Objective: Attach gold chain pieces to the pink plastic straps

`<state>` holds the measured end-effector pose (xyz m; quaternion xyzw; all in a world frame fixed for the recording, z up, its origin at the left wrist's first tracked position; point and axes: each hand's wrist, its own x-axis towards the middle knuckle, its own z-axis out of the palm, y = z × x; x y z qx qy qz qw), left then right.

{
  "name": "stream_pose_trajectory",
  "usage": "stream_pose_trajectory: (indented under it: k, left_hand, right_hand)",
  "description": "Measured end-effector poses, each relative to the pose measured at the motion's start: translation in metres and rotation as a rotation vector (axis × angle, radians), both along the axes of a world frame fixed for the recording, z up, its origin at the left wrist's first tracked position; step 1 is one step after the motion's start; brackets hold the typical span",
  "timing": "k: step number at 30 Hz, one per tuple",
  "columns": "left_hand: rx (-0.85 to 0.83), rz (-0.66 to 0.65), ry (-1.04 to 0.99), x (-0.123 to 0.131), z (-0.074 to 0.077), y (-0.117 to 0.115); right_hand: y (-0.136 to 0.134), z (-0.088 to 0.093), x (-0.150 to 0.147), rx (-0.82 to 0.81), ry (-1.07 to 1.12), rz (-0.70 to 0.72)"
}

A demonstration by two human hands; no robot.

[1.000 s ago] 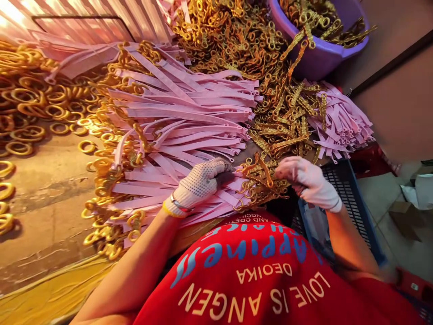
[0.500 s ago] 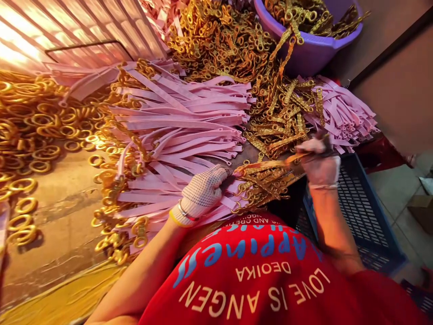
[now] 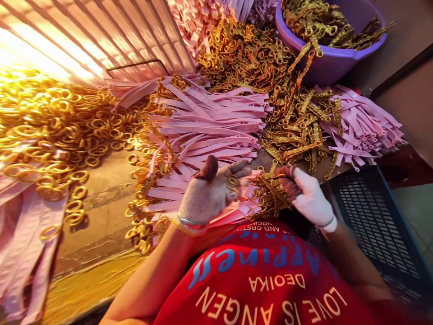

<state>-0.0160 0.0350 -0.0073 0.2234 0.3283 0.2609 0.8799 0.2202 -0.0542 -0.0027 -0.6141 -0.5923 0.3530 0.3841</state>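
Pink straps (image 3: 209, 128), flat and narrow, lie in a loose, roughly parallel stack just beyond the left hand (image 3: 208, 194) and partly beneath it, with small loops at their right ends and gold pieces clustered at their left ends. Between the hands sits a tangled bunch of gold links (image 3: 270, 194), shiny and twisted like braid, with ring-shaped ends. The gloved left hand is spread, its dark thumb raised well away from the fingers, which stretch toward that bunch; small gold loops (image 3: 233, 183) show against it, blurred, so how they are held cannot be told. The right hand (image 3: 309, 194), gloved too, has its dark fingertips bent in at the bunch's right edge; whether they pinch a link cannot be told. Loose gold rings (image 3: 76, 205) lie on the desk (image 3: 101, 203) left of the left hand, and a purple tub (image 3: 331, 67) of more links stands beyond the right hand.
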Motion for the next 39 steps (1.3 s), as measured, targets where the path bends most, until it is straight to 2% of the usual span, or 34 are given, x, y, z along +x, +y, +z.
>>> stream_pose_trajectory:
  k: [1, 3, 7, 10, 14, 17, 21, 24, 28, 31, 34, 37, 39]
  left_hand:
    - [-0.071, -0.024, -0.072, 0.000, 0.005, -0.002]
    - [-0.103, -0.028, -0.117, 0.000, 0.007, -0.006]
    - [0.041, 0.003, 0.037, -0.003, -0.004, -0.013]
    - [0.173, 0.033, 0.167, -0.007, -0.012, -0.017]
    - [0.257, 0.050, 0.299, -0.007, -0.009, -0.021]
    - [0.292, -0.022, 0.272, -0.002, -0.005, -0.023]
    - [0.312, -0.193, 0.161, 0.005, -0.008, -0.024]
    - [0.330, -0.227, 0.237, 0.006, -0.011, -0.025]
    - [0.564, -0.161, 0.491, 0.001, -0.008, -0.026]
    - [0.705, -0.214, 0.525, 0.000, -0.004, -0.026]
    - [0.576, -0.257, 0.415, 0.004, -0.003, -0.026]
    - [0.300, -0.183, 0.244, 0.009, -0.004, -0.028]
    - [0.163, -0.157, 0.184, 0.009, -0.005, -0.028]
  right_hand:
    - [0.005, -0.004, -0.011, 0.048, -0.090, 0.055]
    - [0.013, -0.010, -0.027, 0.127, -0.217, 0.121]
    - [0.022, -0.015, -0.036, 0.214, -0.412, 0.145]
    - [0.021, -0.014, -0.038, 0.215, -0.491, 0.174]
    - [0.019, -0.009, -0.043, 0.194, -0.668, 0.251]
    - [0.022, -0.006, -0.049, 0.236, -0.811, 0.314]
    - [0.029, -0.002, -0.052, 0.254, -0.807, 0.429]
    - [0.030, 0.000, -0.048, 0.272, -0.803, 0.502]
    - [0.025, 0.005, -0.035, 0.204, -0.930, 0.517]
    - [0.023, 0.006, -0.031, 0.144, -0.882, 0.535]
    - [0.023, 0.002, -0.037, 0.170, -0.848, 0.499]
    - [0.016, -0.007, -0.047, 0.246, -0.848, 0.369]
    - [0.009, -0.011, -0.050, 0.228, -0.754, 0.325]
